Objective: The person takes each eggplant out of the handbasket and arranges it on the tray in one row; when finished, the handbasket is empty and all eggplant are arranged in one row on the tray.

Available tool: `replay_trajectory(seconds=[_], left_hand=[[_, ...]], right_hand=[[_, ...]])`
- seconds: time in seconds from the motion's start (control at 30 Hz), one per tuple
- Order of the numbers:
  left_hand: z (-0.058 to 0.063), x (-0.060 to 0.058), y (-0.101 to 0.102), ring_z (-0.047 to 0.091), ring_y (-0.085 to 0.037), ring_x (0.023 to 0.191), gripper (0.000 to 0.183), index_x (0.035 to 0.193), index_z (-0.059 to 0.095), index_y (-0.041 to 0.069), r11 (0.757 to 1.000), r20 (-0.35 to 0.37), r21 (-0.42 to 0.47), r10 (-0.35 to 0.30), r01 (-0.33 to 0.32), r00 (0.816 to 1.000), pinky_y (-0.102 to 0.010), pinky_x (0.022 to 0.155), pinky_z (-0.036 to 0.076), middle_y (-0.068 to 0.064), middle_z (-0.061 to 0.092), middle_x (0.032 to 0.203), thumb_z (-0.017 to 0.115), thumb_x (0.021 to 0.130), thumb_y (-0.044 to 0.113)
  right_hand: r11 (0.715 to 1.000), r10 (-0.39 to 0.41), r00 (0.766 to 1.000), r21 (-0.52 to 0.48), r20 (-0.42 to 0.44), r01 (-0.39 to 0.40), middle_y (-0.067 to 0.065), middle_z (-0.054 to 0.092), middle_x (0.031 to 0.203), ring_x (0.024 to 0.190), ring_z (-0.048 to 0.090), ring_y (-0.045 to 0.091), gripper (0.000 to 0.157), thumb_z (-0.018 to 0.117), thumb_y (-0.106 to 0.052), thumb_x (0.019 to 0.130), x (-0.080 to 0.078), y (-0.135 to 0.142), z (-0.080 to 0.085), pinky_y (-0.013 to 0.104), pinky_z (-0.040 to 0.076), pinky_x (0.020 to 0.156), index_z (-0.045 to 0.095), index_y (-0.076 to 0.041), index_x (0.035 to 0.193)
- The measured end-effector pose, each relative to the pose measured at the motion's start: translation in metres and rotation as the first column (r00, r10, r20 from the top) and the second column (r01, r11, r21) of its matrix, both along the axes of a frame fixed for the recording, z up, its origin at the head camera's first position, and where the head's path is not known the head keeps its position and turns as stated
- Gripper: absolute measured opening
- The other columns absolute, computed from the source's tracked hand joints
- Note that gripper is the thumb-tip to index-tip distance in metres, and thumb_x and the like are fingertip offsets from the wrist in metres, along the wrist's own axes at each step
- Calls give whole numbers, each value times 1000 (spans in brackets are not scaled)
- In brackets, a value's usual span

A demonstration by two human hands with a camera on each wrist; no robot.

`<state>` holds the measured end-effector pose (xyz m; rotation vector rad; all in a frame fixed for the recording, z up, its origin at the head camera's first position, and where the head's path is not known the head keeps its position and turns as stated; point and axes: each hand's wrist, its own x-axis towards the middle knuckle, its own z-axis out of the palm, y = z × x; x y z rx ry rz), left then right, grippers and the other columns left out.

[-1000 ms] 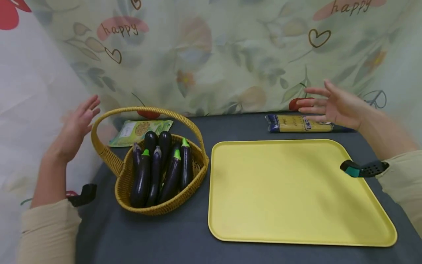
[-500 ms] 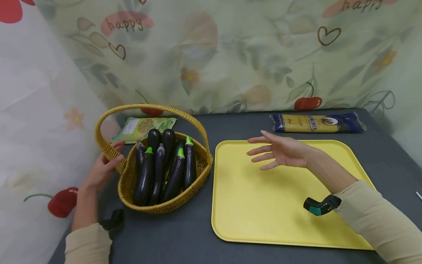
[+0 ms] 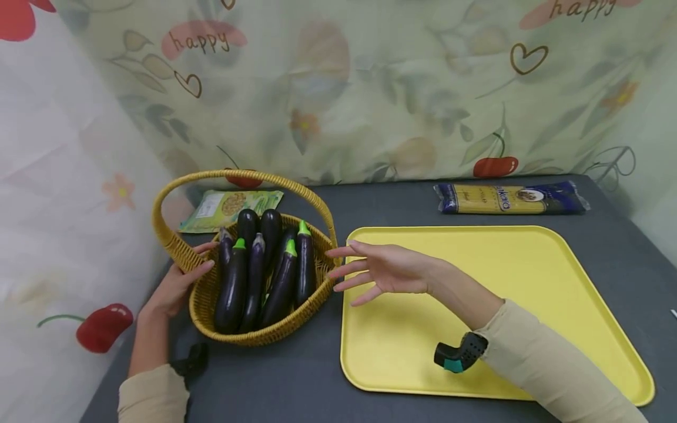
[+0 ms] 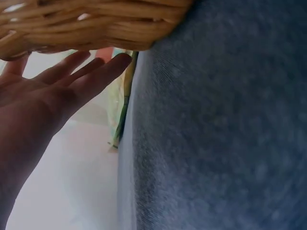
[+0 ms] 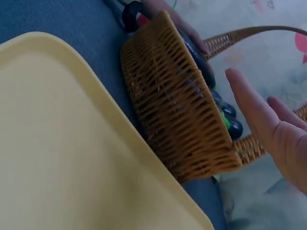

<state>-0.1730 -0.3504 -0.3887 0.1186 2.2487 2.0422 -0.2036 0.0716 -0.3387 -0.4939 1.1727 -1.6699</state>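
A woven basket (image 3: pixel 259 338) with a tall arched handle stands left of the middle in the head view. Several dark purple eggplants (image 3: pixel 230 294) lie in it, some with green stem ends. My left hand (image 3: pixel 174 288) touches the basket's left side at the foot of the handle, thumb and fingers extended. The left wrist view has those fingers (image 4: pixel 86 79) reaching up to the wicker wall. With fingers spread and nothing held, my right hand (image 3: pixel 388 267) hovers over the left edge of the yellow tray (image 3: pixel 502 346). Its fingertips come close to the basket's right rim.
Behind the basket lies a green food packet (image 3: pixel 227 208). A pack of spaghetti (image 3: pixel 508 198) rests at the back right, beyond the tray. Dark grey cloth (image 3: pixel 296 382) covers the table, and a patterned curtain (image 3: pixel 370 88) hangs behind it.
My left hand has come down and right, from beside the handle onto the basket's left side. My right hand has swept left and down from above the spaghetti to near the basket's right rim.
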Motion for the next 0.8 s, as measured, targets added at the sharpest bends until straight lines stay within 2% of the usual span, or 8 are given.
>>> replay_trajectory(seconds=[0.13, 0.33, 0.57, 0.8], left_hand=[[-5, -1, -4, 55, -10, 99, 37, 133, 51, 20, 1000, 11, -3, -25, 25, 1000, -27, 79, 49, -3, 43, 124, 56, 97, 14], [-9, 0, -8, 56, -11, 100, 39, 136, 49, 18, 999, 14, 8, -51, 51, 999, -28, 79, 50, -6, 43, 124, 55, 98, 13], [-9, 0, -7, 56, -11, 101, 41, 138, 47, 16, 999, 20, -9, -48, 48, 999, -29, 79, 50, -8, 40, 128, 55, 98, 14], [-8, 1, -7, 54, -11, 103, 44, 141, 45, 17, 999, 51, 1, -42, 42, 998, -28, 81, 49, -11, 36, 132, 55, 98, 16]], right_hand=[[999, -31, 1000, 22, 1, 31, 22, 35, 145, 127, 42, 35, 58, 38, -37, 103, 4, -27, 2, 51, 43, 93, 25, -5, 150], [983, -157, 987, 101, 25, 153, 20, 32, 148, 133, 34, 36, 54, 37, -34, 104, 11, -62, 2, 49, 43, 94, 25, -8, 150], [931, -326, 944, 186, 46, 313, 21, 28, 147, 133, 31, 41, 62, 47, -33, 101, 14, -92, 2, 49, 47, 88, 18, -10, 151], [881, -379, 925, 294, -35, 372, 22, 30, 145, 128, 36, 45, 58, 50, -32, 100, 6, -111, 2, 47, 48, 87, 27, -8, 148]])
